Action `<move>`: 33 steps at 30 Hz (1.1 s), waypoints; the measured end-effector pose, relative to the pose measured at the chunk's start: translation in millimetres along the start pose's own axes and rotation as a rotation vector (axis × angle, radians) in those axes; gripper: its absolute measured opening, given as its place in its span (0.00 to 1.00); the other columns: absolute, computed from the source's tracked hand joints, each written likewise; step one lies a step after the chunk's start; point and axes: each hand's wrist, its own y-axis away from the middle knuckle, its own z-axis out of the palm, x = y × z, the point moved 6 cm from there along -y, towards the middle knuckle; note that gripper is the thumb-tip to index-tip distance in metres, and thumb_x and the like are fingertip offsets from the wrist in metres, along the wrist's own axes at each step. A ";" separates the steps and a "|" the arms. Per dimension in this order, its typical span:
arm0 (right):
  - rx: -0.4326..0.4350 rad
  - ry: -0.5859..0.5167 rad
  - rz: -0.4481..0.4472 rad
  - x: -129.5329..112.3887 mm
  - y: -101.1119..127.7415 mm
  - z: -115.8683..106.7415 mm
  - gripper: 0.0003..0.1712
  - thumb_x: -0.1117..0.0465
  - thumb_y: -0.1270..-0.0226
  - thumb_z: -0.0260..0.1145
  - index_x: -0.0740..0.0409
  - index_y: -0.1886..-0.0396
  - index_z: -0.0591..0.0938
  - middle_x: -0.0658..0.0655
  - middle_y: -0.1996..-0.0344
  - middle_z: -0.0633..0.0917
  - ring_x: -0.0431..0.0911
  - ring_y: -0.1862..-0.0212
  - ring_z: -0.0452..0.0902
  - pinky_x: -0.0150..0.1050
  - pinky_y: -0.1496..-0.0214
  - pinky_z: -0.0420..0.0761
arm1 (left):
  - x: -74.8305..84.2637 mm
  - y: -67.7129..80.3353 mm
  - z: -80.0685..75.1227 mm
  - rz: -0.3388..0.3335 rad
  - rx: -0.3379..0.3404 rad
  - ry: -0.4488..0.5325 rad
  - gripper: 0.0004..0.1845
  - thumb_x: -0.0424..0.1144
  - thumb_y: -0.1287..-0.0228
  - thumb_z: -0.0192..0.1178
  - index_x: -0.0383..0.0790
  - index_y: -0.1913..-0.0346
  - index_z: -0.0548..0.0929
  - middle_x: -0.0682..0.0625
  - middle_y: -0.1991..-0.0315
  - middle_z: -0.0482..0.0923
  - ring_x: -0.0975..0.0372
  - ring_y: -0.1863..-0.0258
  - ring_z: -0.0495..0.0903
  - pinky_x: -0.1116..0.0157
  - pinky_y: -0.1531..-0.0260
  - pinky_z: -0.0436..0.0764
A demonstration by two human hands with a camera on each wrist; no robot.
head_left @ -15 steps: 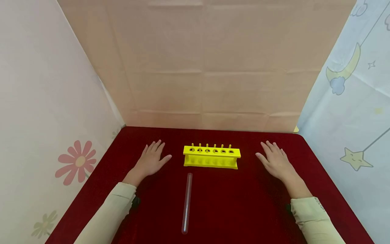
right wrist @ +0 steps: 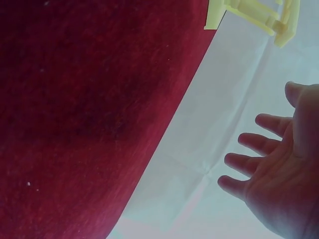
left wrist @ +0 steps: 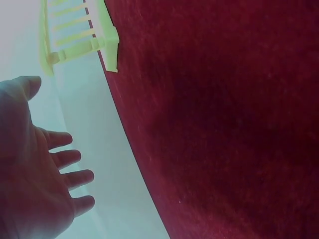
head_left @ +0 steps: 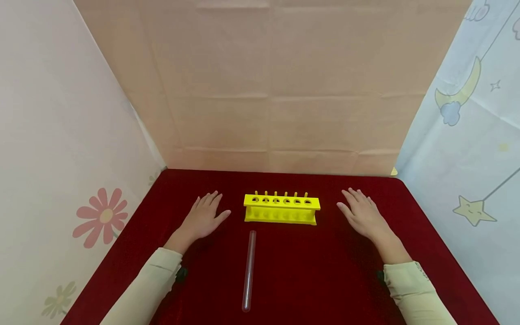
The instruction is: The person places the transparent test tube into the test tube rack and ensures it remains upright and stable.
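My left hand [head_left: 201,217] and right hand [head_left: 363,215] lie flat on the red cloth [head_left: 317,275], fingers spread, holding nothing. Yellow rack [head_left: 281,208] stands between them toward the far edge. Glass tube [head_left: 249,270] lies mid-cloth, nearer the near edge, untouched.

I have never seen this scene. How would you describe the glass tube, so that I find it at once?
Look at the dark red table and find the yellow rack standing between the left hand and the right hand. Just in front of the rack, nearer the person, the test tube lies flat on the cloth, pointing towards the rack. It is the only clear, long, thin thing there, and neither hand touches it.
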 end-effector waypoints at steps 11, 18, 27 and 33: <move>-0.005 0.009 -0.022 -12.9 -2.2 1.3 0.34 0.48 0.18 0.49 0.69 0.26 0.64 0.75 0.27 0.62 0.72 0.26 0.52 0.69 0.27 0.52 | 7.7 7.2 7.5 0.016 -0.025 0.015 0.40 0.61 0.24 0.46 0.33 0.23 0.60 0.35 0.23 0.57 0.39 0.24 0.56 0.40 0.26 0.50; -0.012 -0.021 -0.032 -18.2 -4.5 1.3 0.34 0.48 0.18 0.48 0.69 0.26 0.63 0.76 0.27 0.61 0.72 0.26 0.52 0.68 0.27 0.54 | 13.2 11.3 10.1 0.014 -0.040 0.029 0.40 0.61 0.23 0.46 0.33 0.23 0.60 0.36 0.23 0.58 0.40 0.24 0.57 0.40 0.25 0.50; -0.006 -0.061 -0.037 -25.4 -6.4 6.1 0.34 0.49 0.18 0.49 0.69 0.25 0.63 0.74 0.26 0.61 0.71 0.25 0.52 0.66 0.26 0.55 | 24.0 15.6 16.1 0.006 -0.053 0.036 0.38 0.56 0.23 0.48 0.32 0.23 0.58 0.36 0.23 0.59 0.43 0.24 0.58 0.42 0.25 0.52; -0.007 -0.058 -0.041 -30.0 -7.9 7.4 0.35 0.48 0.18 0.49 0.68 0.25 0.62 0.73 0.26 0.61 0.68 0.24 0.51 0.65 0.25 0.55 | 32.1 17.9 20.1 0.009 -0.065 0.035 0.38 0.56 0.23 0.48 0.32 0.23 0.59 0.36 0.24 0.60 0.44 0.24 0.59 0.43 0.25 0.54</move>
